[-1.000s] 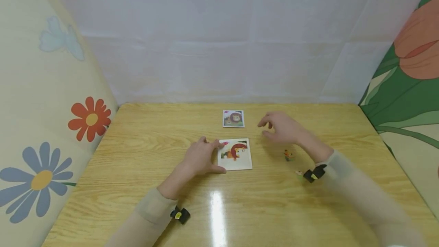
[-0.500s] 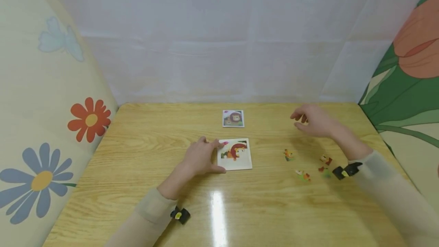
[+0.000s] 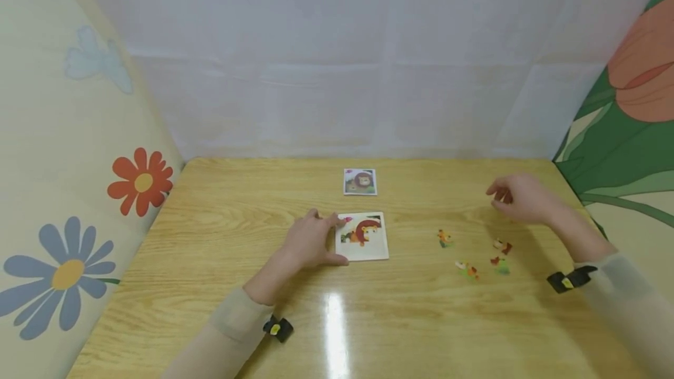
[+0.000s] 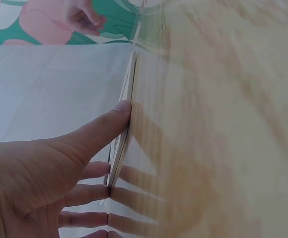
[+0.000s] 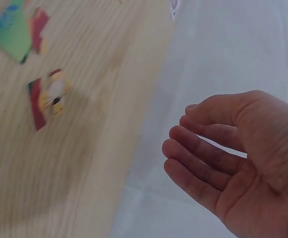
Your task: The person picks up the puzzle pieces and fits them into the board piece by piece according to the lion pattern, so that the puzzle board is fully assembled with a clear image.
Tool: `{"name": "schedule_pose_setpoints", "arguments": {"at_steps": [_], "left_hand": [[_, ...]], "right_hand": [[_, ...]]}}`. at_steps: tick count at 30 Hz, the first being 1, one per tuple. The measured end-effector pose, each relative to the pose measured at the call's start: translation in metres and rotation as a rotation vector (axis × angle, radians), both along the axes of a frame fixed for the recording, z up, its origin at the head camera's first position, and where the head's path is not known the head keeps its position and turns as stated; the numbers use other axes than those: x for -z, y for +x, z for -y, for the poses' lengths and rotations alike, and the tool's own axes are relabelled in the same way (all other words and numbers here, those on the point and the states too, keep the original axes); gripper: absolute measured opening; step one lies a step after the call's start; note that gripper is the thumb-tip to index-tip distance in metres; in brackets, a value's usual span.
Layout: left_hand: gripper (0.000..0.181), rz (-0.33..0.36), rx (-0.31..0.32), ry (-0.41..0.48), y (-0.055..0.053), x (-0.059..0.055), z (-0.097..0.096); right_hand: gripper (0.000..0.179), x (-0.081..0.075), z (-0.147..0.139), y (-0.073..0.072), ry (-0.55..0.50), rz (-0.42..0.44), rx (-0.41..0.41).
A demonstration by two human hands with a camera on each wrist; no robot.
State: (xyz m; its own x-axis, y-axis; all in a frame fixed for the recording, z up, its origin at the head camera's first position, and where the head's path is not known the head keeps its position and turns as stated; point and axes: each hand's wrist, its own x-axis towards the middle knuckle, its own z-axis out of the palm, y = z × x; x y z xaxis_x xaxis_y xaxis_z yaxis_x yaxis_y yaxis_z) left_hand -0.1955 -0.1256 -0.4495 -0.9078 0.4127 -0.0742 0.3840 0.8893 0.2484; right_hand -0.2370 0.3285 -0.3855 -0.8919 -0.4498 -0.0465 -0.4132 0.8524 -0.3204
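Note:
In the head view a white puzzle board (image 3: pixel 362 252) with a partly assembled lion picture lies mid-table. My left hand (image 3: pixel 308 241) rests at its left side, index finger over the upper left corner and thumb along the near edge. The left wrist view shows the thumb and fingers fairly straight against the board's edge (image 4: pixel 126 106). My right hand (image 3: pixel 523 199) hovers above the table at the right, fingers loosely bent, nothing visible between them. Below and left of it lie loose puzzle pieces: an orange one (image 3: pixel 444 238), a green-and-orange one (image 3: pixel 467 269), a red-and-cream one (image 3: pixel 502 245) and a red-and-green pair (image 3: pixel 501 265).
Behind the board lies a small lion picture card (image 3: pixel 360 182). A white cloth (image 3: pixel 337 75) hangs at the table's (image 3: pixel 237 203) back edge. Floral panels (image 3: pixel 68 180) border both sides.
My right hand has moved right, away from the board, and the loose pieces it partly covered now show. My left hand stays against the puzzle board.

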Motion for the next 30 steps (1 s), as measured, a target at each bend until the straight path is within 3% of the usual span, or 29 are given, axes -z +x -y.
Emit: {"name": "schedule_pose_setpoints", "arguments": {"at_steps": [6,20,30], "left_hand": [[0.086,-0.008,0.007,-0.006,0.0,-0.001,0.0],[0.087,-0.006,0.007,-0.012,0.0,-0.001,0.0],[0.088,-0.009,0.006,-0.013,0.0,-0.002,0.0]], "right_hand": [[0.02,0.011,-0.015,0.011,0.043,0.024,0.009],[0.012,0.032,-0.031,0.027,0.034,0.085,0.0],[0.022,0.041,-0.029,0.032,0.038,0.122,-0.041]]}}
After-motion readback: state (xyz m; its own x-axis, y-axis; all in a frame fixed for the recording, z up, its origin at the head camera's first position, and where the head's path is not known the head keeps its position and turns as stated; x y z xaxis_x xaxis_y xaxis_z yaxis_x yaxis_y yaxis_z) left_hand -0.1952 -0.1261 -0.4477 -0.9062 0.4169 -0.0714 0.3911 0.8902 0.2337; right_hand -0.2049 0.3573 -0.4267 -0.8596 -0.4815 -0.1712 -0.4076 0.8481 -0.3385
